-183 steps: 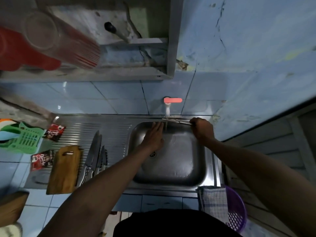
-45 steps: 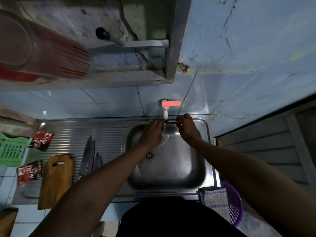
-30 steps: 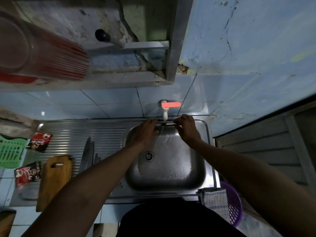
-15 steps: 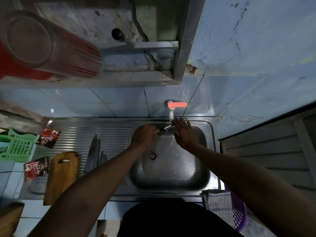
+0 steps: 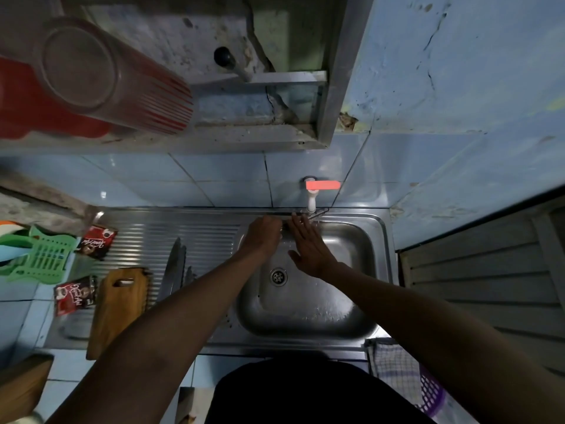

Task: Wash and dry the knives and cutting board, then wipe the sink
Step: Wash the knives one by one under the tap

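While the left hand [image 5: 263, 235] curls round the handle of a knife [image 5: 315, 214], its blade runs rightward and slightly away along the sink's [image 5: 377, 255] far rim beneath the tap [image 5: 312, 197]; the right hand [image 5: 308, 244], fingers straight, lies against the blade.

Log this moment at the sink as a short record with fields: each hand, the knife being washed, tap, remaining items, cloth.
left hand: left hand grips one end of the knife, fingers curled, over the sink
right hand: right hand with straight fingers laid along the blade
knife: knife held under the tap, mostly hidden by the hands
tap: tap with red lever; water splashes visible below it
drainboard: other knives and cutting board lie on it, untouched
cloth: checked towel hangs at the sink's front right corner
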